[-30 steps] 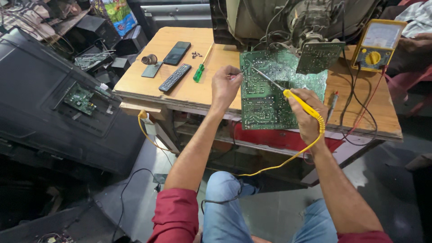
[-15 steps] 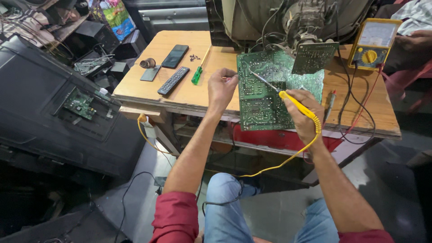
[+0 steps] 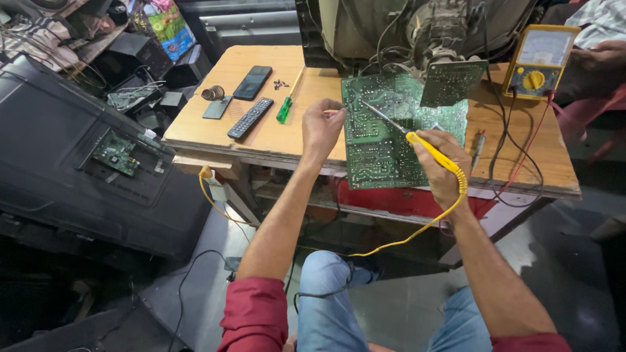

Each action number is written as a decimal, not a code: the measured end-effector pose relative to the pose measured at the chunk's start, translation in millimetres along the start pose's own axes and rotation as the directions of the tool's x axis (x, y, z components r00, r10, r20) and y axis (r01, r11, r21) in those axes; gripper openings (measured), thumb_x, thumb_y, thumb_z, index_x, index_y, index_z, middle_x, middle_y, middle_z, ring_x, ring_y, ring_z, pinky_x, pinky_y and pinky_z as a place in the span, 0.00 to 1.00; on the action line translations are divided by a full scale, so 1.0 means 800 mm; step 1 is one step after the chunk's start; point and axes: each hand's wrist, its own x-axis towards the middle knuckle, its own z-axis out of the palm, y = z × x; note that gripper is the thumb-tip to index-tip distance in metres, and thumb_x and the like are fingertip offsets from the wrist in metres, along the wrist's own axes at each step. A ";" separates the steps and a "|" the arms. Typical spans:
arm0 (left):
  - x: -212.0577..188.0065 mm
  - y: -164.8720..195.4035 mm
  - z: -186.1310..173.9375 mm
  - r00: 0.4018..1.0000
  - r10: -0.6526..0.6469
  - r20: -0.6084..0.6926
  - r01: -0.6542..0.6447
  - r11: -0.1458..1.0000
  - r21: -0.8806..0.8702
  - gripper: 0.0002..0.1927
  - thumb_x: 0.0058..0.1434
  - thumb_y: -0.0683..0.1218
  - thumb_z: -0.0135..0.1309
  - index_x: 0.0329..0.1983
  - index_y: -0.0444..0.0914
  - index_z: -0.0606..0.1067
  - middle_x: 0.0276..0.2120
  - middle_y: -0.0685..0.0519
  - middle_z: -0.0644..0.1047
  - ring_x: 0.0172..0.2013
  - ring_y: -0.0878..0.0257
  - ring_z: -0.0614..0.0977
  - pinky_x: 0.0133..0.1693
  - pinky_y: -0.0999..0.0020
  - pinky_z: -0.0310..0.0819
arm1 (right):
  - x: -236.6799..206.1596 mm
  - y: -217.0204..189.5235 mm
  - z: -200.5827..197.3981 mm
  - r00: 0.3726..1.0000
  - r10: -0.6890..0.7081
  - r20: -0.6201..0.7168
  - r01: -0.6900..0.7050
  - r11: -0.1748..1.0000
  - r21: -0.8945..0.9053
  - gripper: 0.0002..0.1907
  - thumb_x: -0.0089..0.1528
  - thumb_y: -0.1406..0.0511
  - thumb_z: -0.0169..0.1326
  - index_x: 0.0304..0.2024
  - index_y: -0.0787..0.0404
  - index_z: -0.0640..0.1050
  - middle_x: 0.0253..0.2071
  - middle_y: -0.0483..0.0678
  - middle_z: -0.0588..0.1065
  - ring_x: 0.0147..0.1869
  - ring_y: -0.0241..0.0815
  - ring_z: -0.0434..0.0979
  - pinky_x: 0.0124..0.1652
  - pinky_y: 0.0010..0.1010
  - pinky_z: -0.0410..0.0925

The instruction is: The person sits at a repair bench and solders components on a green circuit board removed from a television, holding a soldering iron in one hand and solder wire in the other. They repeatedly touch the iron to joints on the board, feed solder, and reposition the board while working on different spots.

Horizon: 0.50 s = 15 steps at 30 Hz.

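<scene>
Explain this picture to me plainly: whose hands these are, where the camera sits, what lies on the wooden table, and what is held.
The camera is worn on a person's head and looks down, so both arms in red sleeves are that person's own. The right hand holds a yellow-handled soldering iron, its metal tip over the large green circuit board. The left hand rests at that board's left edge, pinching something thin; I cannot tell what. Also on the wooden table: a black remote control, a dark phone, a green-handled screwdriver and a yellow dial meter. At the top right, another person's hand shows.
</scene>
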 end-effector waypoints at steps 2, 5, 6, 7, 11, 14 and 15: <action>0.002 0.000 0.001 1.000 0.012 0.010 -0.012 1.000 -0.020 0.11 0.57 0.44 0.60 0.39 0.33 0.82 0.27 0.49 0.83 0.28 0.67 0.81 0.32 0.70 0.75 | -0.001 0.000 0.001 1.000 0.022 -0.001 -0.022 1.000 0.010 0.11 0.66 0.71 0.60 0.51 0.66 0.82 0.50 0.53 0.79 0.55 0.41 0.77 0.57 0.28 0.69; 0.001 -0.002 0.000 1.000 0.027 0.011 -0.027 0.999 -0.018 0.11 0.57 0.45 0.60 0.39 0.34 0.81 0.27 0.49 0.83 0.28 0.67 0.82 0.31 0.70 0.76 | 0.000 0.000 0.003 1.000 0.011 0.006 -0.011 1.000 0.012 0.11 0.66 0.71 0.60 0.51 0.67 0.82 0.49 0.53 0.79 0.55 0.41 0.78 0.57 0.28 0.69; 0.001 -0.003 0.000 0.999 0.033 0.013 -0.033 0.999 -0.012 0.10 0.57 0.45 0.60 0.39 0.34 0.81 0.27 0.49 0.83 0.28 0.67 0.82 0.32 0.70 0.76 | 0.001 0.000 0.003 1.000 0.001 0.005 -0.001 1.000 0.010 0.11 0.66 0.71 0.60 0.51 0.67 0.82 0.49 0.53 0.80 0.55 0.42 0.78 0.57 0.28 0.69; 0.002 -0.003 0.001 0.999 0.043 0.006 -0.043 0.999 -0.003 0.10 0.57 0.44 0.60 0.39 0.34 0.82 0.27 0.49 0.83 0.28 0.67 0.83 0.32 0.71 0.77 | 0.001 0.001 0.003 1.000 0.021 0.001 -0.021 0.999 0.038 0.11 0.66 0.71 0.60 0.51 0.67 0.81 0.49 0.53 0.79 0.55 0.41 0.78 0.56 0.28 0.69; 0.003 -0.003 0.001 0.997 0.073 -0.010 -0.073 0.997 0.020 0.09 0.57 0.44 0.59 0.38 0.34 0.82 0.28 0.48 0.84 0.29 0.67 0.84 0.34 0.71 0.78 | 0.002 0.003 0.003 0.999 0.045 0.006 -0.046 0.995 0.094 0.11 0.67 0.71 0.59 0.51 0.68 0.81 0.49 0.52 0.79 0.55 0.41 0.77 0.56 0.28 0.69; 0.001 -0.003 0.001 0.998 0.057 -0.005 -0.057 0.998 0.017 0.09 0.57 0.44 0.59 0.38 0.34 0.82 0.28 0.48 0.84 0.29 0.66 0.83 0.33 0.70 0.77 | 0.005 0.005 0.001 0.998 0.058 0.035 -0.061 0.991 0.115 0.10 0.68 0.71 0.57 0.51 0.68 0.81 0.46 0.50 0.81 0.56 0.40 0.77 0.58 0.28 0.68; 0.001 -0.002 0.001 0.999 0.048 -0.002 -0.048 0.999 0.014 0.09 0.57 0.43 0.59 0.38 0.34 0.82 0.28 0.48 0.84 0.29 0.66 0.83 0.33 0.70 0.77 | 0.005 0.005 0.001 0.997 0.066 0.046 -0.072 0.989 0.126 0.10 0.68 0.70 0.56 0.51 0.68 0.81 0.45 0.50 0.81 0.56 0.40 0.76 0.58 0.28 0.68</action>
